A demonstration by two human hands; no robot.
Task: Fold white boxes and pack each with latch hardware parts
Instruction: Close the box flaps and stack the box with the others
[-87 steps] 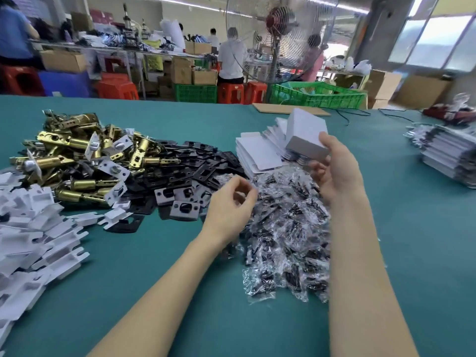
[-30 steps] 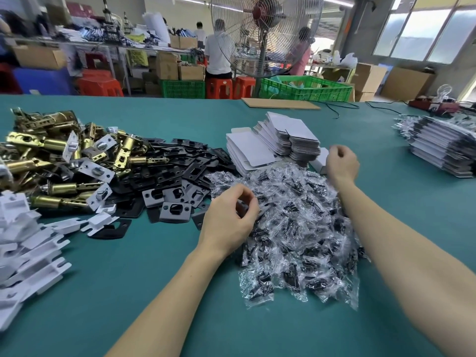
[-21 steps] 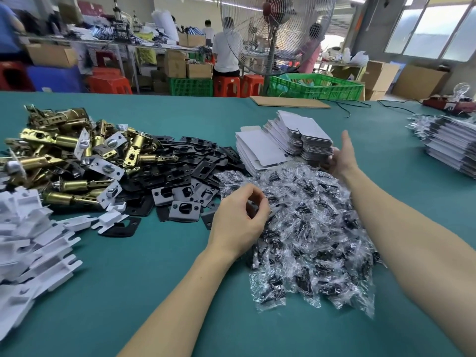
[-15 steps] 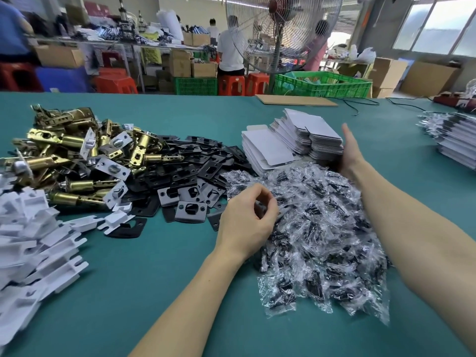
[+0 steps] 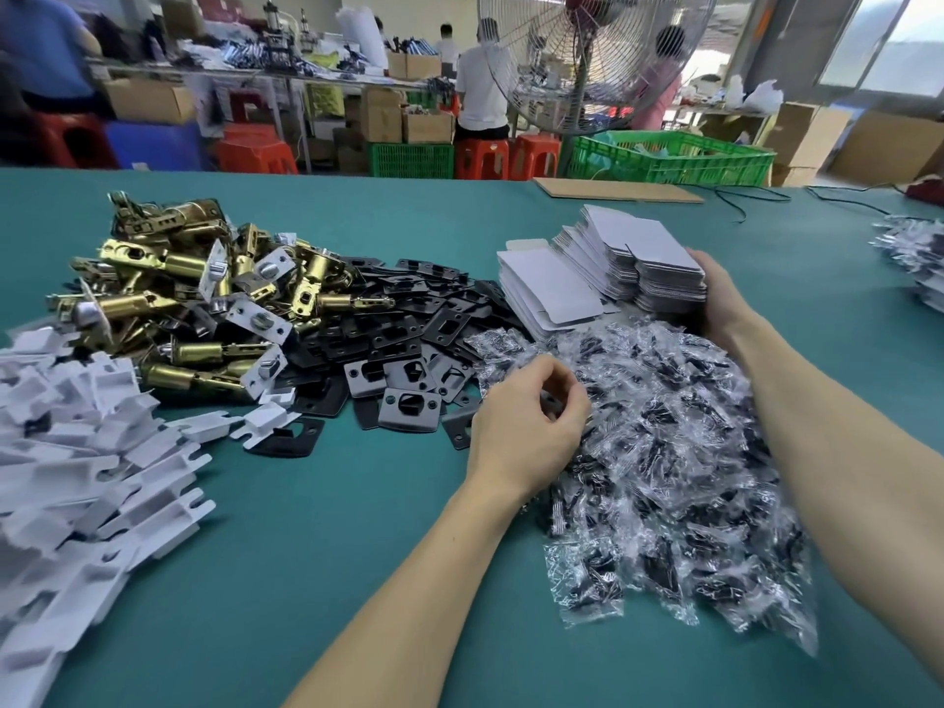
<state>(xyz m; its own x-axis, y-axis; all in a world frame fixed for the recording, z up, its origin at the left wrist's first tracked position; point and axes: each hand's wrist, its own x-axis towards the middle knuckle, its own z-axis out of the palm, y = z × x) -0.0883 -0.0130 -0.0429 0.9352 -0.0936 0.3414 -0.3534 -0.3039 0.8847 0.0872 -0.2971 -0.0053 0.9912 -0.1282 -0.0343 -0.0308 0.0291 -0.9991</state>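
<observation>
Where the green table (image 5: 357,528) runs widest, its surface carries heaps of parts, and the biggest by spread is the pile of clear plastic bags (image 5: 679,467) at the right, each small, crinkled and shiny with dark screws inside. At the left edge lies a tumble of white folded card inserts (image 5: 76,452) with notched ends. Behind them sits a mound of brass latch bolts (image 5: 194,298), gold-coloured tubes with silver faceplates, and next to it a scatter of flat black strike plates (image 5: 403,339), each with a rectangular cut-out and two screw holes. Further back, flat white boxes (image 5: 623,263) lie unfolded in leaning stacks, pale grey-white card with tabbed ends, touching the far edge of the bag pile.

The right hand (image 5: 720,298) grips the right-hand stack of these boxes, thumb on top and fingers curled around its side. The left hand (image 5: 531,431) rests at the near left edge of the bag pile, fingers curled in towards the thumb; whether it pinches a bag cannot be told.
</observation>
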